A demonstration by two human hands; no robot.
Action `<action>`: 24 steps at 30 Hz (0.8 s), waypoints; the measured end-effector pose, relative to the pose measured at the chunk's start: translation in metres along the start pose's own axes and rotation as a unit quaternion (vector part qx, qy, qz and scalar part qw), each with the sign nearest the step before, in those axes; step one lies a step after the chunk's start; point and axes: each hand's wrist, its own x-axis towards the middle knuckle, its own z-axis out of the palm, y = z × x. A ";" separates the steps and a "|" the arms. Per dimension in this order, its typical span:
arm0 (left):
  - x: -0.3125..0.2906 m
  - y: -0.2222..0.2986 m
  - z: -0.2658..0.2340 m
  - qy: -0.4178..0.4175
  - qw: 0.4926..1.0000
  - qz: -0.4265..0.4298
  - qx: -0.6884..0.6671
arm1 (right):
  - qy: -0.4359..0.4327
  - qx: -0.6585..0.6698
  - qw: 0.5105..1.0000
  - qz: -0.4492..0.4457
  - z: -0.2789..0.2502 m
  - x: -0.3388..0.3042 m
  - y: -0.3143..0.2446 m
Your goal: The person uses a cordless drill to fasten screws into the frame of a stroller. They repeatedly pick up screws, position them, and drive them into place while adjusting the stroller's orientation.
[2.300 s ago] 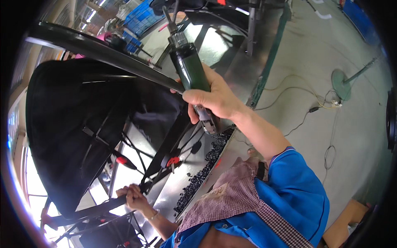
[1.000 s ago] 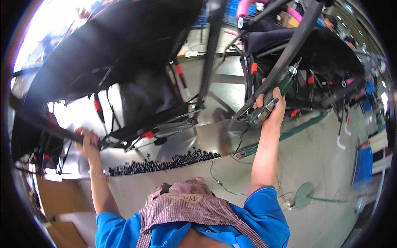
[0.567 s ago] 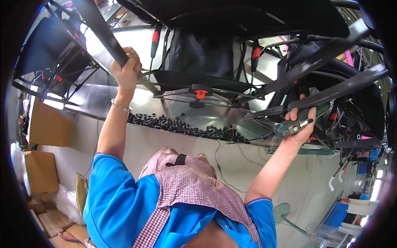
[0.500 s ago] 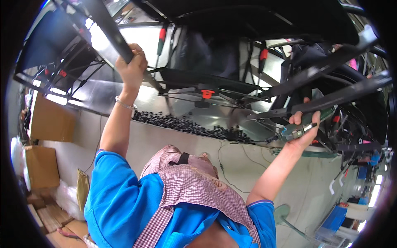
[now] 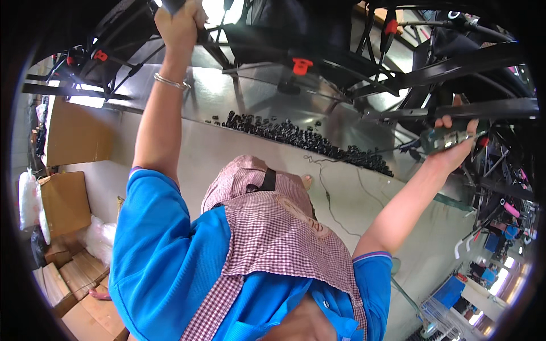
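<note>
My left hand [image 5: 180,27], a metal bracelet at its wrist, is raised at the top left edge of the view. Its fingers are closed around a dark frame bar [image 5: 170,5], mostly cut off by the picture's edge. Out to the right, my right hand [image 5: 455,142] grips a dark green corded power tool [image 5: 441,139], palm up, just under a long black frame bar [image 5: 483,109]. The tool's tip is hidden among the bars. Between my hands stands a black tubular frame with dark fabric and a red fitting [image 5: 301,66].
Many small black parts [image 5: 307,136] lie along the near edge of a shiny metal tabletop [image 5: 210,96]. Cardboard boxes [image 5: 65,199] and plastic wrap stand at the left. Cables [image 5: 321,176] trail over the floor. More black frames [image 5: 500,170] crowd the right side.
My view has shifted, so the frames and table sit higher in it. My left hand, still on the bar, is now at the top edge. My right hand appears farther right and higher with the tool.
</note>
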 end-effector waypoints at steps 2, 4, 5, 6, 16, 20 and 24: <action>0.007 -0.009 -0.026 -0.016 0.998 -0.013 0.057 | 0.013 -0.042 0.999 0.024 0.009 0.006 0.010; -0.019 -0.010 -0.039 0.002 0.974 0.058 0.218 | 0.086 -0.053 0.994 0.038 0.004 0.005 0.026; -0.038 -0.015 -0.045 0.010 0.951 0.094 0.295 | 0.138 -0.051 0.988 0.043 -0.006 0.000 0.036; -0.062 -0.031 -0.059 0.028 0.959 -0.012 0.281 | 0.165 -0.044 0.984 0.048 -0.015 -0.010 0.041; -0.237 -0.121 -0.016 -0.316 0.878 -0.191 0.305 | 0.131 -0.108 0.915 0.366 -0.072 -0.184 0.122; -0.248 -0.147 0.018 -0.383 0.832 -0.086 0.391 | 0.009 -0.183 0.897 0.403 -0.076 -0.206 0.122; -0.246 -0.171 0.031 -0.383 0.834 -0.084 0.388 | -0.148 -0.279 0.874 0.370 -0.066 -0.202 0.114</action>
